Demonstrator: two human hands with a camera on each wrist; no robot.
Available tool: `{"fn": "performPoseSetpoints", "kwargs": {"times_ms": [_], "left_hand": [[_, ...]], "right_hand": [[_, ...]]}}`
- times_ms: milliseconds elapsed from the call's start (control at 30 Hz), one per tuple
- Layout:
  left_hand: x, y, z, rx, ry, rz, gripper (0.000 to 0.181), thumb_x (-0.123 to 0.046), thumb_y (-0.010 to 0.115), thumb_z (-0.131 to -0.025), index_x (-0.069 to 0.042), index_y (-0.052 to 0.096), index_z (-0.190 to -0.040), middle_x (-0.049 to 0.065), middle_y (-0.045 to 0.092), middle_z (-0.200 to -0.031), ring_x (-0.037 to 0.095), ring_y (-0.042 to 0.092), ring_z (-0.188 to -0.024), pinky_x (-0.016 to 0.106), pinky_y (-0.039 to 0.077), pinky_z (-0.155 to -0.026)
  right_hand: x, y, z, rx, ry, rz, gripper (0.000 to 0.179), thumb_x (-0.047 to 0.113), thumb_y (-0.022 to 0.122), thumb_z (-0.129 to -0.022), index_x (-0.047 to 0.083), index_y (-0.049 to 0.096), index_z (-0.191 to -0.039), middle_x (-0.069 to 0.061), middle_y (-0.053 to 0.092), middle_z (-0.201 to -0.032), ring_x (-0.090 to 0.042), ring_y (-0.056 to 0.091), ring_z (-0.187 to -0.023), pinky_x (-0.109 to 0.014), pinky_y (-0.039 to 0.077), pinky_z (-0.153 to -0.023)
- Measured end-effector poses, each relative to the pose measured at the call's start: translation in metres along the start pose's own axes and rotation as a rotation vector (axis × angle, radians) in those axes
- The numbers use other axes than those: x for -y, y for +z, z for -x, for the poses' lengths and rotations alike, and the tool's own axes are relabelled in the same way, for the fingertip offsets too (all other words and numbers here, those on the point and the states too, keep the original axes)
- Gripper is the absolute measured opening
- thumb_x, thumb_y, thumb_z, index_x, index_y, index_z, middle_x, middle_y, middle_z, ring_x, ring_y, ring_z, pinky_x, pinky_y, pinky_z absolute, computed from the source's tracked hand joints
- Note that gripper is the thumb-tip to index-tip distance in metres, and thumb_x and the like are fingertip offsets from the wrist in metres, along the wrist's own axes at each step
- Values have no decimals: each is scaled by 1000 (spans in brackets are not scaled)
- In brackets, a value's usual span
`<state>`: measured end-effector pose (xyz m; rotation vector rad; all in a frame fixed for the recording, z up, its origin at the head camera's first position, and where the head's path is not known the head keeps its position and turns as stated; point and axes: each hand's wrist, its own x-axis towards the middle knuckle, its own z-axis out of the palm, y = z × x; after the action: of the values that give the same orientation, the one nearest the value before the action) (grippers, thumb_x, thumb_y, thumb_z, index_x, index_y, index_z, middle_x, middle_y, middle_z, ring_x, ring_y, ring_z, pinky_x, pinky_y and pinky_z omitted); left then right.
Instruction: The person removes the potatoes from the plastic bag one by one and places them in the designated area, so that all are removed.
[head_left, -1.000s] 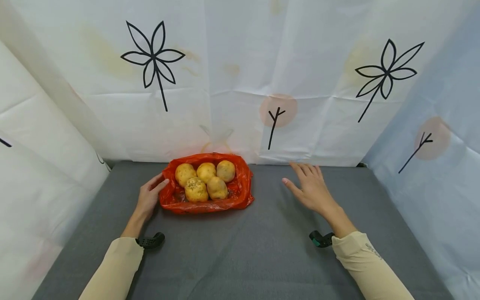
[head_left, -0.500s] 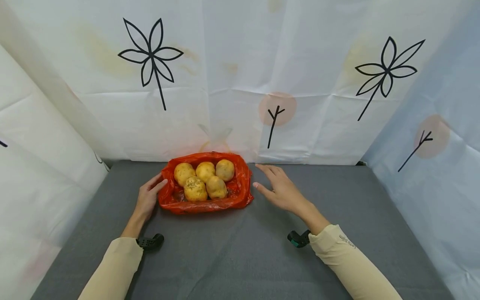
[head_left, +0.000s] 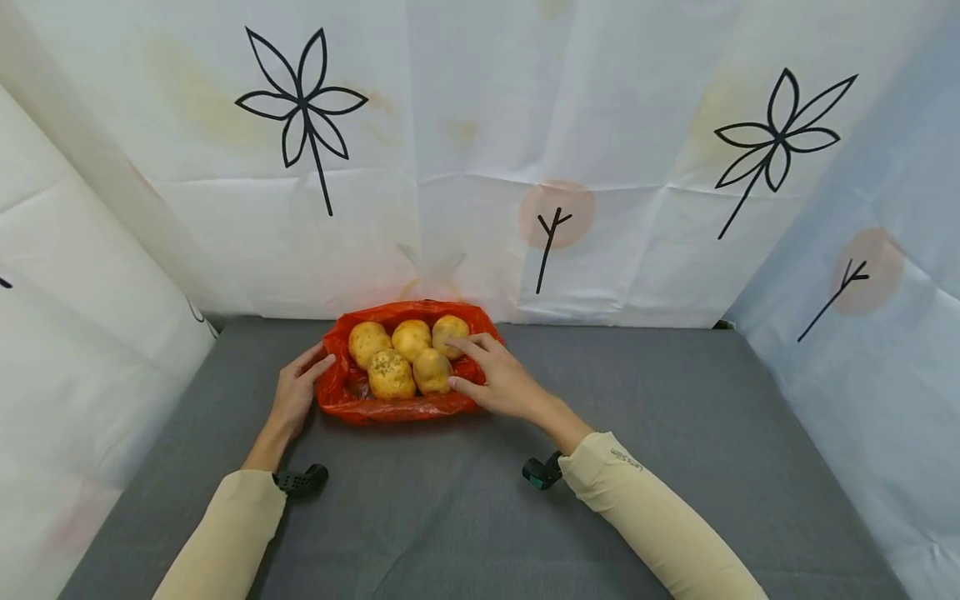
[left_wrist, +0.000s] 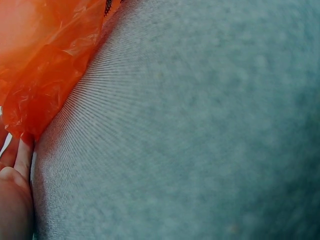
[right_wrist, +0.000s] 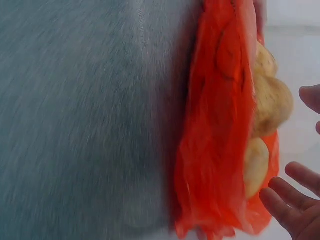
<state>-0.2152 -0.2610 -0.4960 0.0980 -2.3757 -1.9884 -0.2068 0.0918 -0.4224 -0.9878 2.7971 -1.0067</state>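
The right hand (head_left: 498, 379) was spread, its thumb parted from the fingers, nothing held in its grip. In the head view it lay over the right end of a red plastic bag (head_left: 416, 410), the fingertips overlapping the upper-right potato (head_left: 444, 325) and the thumb tip at the edge of the lower-right potato (head_left: 431, 372); whether either was touched could not be told. The right wrist view showed clear space between thumb and fingers, at the right edge of the frame.

The left hand (head_left: 294, 396) touched the bag's left end; whether its grip pinched the plastic could not be told.

The bag stood left of centre in the head view, open at the top, with five potatoes showing inside: three in a back row, two in front. It rested near the far edge of a grey tabletop (head_left: 450, 517).

Both forearms wore pale yellow sleeves (head_left: 225, 533), with a dark device (head_left: 302, 481) at each wrist. Behind rose a white cloth (head_left: 465, 50), with a black flower drawing (head_left: 303, 102) at upper left and another at upper right.
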Motion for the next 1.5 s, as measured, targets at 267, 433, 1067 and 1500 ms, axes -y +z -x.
{"fn": "performPoseSetpoints", "kwargs": {"times_ms": [267,433,1067,1500], "left_hand": [[-2,0,1,11,11,-12,63,-38,56,-105,-8,37,-157,15,38,-159,25,39,-142,13,42,-99],[-2,-1,1,15,11,-19,62,-36,56,-105,-9,37,-158,14,38,-159,28,37,-144,14,41,-101],[-1,-1,0,11,12,-10,61,-36,57,-105,-7,39,-157,15,39,-158,22,40,-141,12,41,-99],[-1,-1,0,18,35,-18,63,-38,57,-105,-6,39,-156,16,39,-158,29,37,-143,10,40,-98]], "right_hand": [[1,28,-13,5,-2,-63,60,30,70,-98,22,47,-153,-15,45,-139,-31,55,-116,-48,48,-95],[3,42,-16,0,2,-69,62,28,70,-98,21,44,-155,-16,43,-139,-31,56,-114,-48,49,-97],[9,39,-18,-169,-31,-118,65,23,73,-96,18,44,-153,-11,48,-133,-27,56,-114,-47,49,-96],[5,-1,-1,-244,-13,-152,59,30,67,-99,24,45,-153,-10,51,-134,-27,51,-115,-49,46,-89]]}}
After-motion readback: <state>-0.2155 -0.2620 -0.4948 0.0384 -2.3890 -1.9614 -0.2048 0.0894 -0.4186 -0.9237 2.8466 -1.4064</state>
